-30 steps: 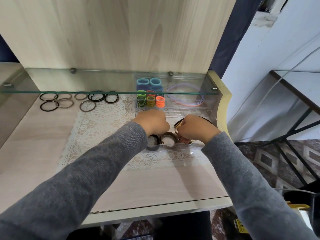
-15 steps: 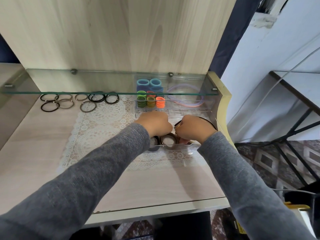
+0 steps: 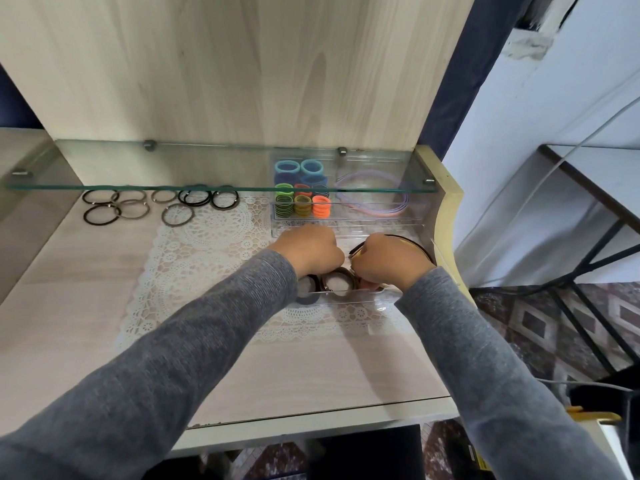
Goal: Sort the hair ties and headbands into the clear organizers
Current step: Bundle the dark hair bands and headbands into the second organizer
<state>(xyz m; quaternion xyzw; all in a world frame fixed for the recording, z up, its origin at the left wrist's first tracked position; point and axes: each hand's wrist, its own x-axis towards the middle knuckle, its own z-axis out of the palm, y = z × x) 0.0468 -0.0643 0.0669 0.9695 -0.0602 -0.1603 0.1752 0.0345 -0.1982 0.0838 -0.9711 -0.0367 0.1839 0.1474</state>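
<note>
Head view: the near organizer (image 3: 377, 293) holds dark ties (image 3: 337, 283) standing on edge at its front. Both hands reach into it. The left hand (image 3: 310, 249) is curled knuckles-up, and what it holds is hidden. The right hand (image 3: 391, 261) is curled round a dark headband (image 3: 414, 242), whose arc shows behind the knuckles. The rear organizer (image 3: 381, 222) holds stacked green, olive, orange and blue ties (image 3: 303, 206) on its left and lilac headbands (image 3: 375, 211) on its right. Loose ties (image 3: 104, 215) lie at the table's far left.
</note>
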